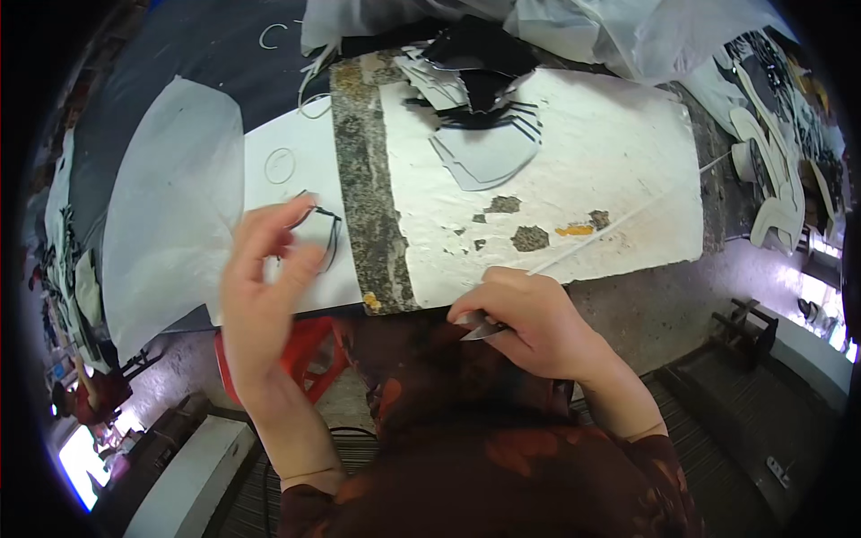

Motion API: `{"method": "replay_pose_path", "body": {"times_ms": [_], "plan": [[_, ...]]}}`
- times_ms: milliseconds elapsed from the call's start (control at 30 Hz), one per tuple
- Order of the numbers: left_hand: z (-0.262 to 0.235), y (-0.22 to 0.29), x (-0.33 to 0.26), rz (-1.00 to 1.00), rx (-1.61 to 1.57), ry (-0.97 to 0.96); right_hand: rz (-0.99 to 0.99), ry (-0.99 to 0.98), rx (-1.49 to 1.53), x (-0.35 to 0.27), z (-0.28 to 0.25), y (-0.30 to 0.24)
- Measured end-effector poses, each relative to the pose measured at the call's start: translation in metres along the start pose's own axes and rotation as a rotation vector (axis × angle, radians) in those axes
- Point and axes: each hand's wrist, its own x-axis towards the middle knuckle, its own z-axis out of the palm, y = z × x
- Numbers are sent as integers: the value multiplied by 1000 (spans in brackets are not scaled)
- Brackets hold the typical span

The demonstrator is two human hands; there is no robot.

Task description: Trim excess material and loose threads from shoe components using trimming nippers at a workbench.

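Note:
My left hand [265, 278] is raised over the left part of the work surface, slightly blurred. Its thumb and fingers are apart, at the edge of a small pale cut piece [325, 238] with a black edge. Whether the fingertips touch that piece is unclear. My right hand [529, 314], at the near edge of the white board, is closed round a small cutting tool [487, 331]. Only its pointed metal blade and a dark part show; the fingers hide the rest. On the board, beyond both hands, lies a stack of pale and black cut pieces [484, 148].
The worn white board [619, 134] has a rough dark strip [363, 170] on its left. A thin white strip [619, 224] runs from my right hand to the right. A translucent sheet [170, 206] lies far left, curved pale pieces [776, 179] far right. A red stool [309, 363] stands below.

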Motion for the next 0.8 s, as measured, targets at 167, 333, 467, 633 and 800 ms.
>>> {"method": "replay_pose_path", "body": {"times_ms": [167, 333, 467, 633, 800], "plan": [[69, 26, -4, -99, -390, -443, -39, 12, -20, -3, 0, -4], [79, 20, -8, -403, -695, -512, -50, 27, -2, -5, 2, -2], [83, 23, -6, -411, -619, -458, -51, 27, 6, -5, 2, 2], [82, 22, -6, -250, -601, -393, 41, 212, 267, -8, 10, -3], [79, 27, 4, -61, -525, -399, 409, 195, 599, -12, -9, -6]]}}
